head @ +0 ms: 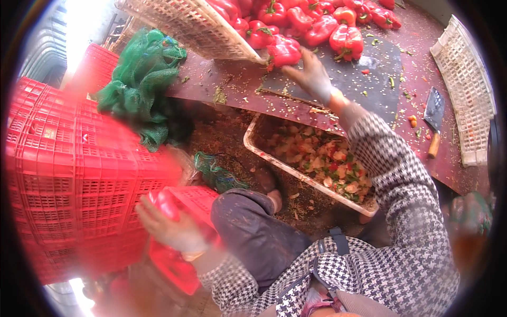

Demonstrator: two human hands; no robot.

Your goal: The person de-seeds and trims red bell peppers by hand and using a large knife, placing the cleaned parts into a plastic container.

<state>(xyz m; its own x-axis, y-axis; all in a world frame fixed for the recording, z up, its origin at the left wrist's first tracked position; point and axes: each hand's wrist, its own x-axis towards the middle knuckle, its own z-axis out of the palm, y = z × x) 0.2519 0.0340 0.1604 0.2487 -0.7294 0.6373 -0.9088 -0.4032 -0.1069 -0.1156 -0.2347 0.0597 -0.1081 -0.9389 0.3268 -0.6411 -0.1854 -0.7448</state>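
My left hand (170, 228), blurred, is at the lower left with a shiny red bell pepper (167, 203) in its fingers, over a red plastic crate (194, 196) beside my knee. Up at the table, my right hand (311, 75) reaches out with thumb and fingers apart. Its fingertips are at the right side of a red bell pepper (284, 50); whether they touch it, I cannot tell. Behind that pepper lies a heap of red bell peppers (301, 20). Under my right forearm is a dark cutting mat (374, 75) strewn with pale seeds.
A cleaver (434, 109) with a wooden handle lies at the table's right, near a white plastic crate (465, 91). Another white crate (194, 29) leans by the heap. Below the edge sits a tub (293, 172) of pepper scraps. Green netting (136, 75) hangs beside stacked red crates (51, 174).
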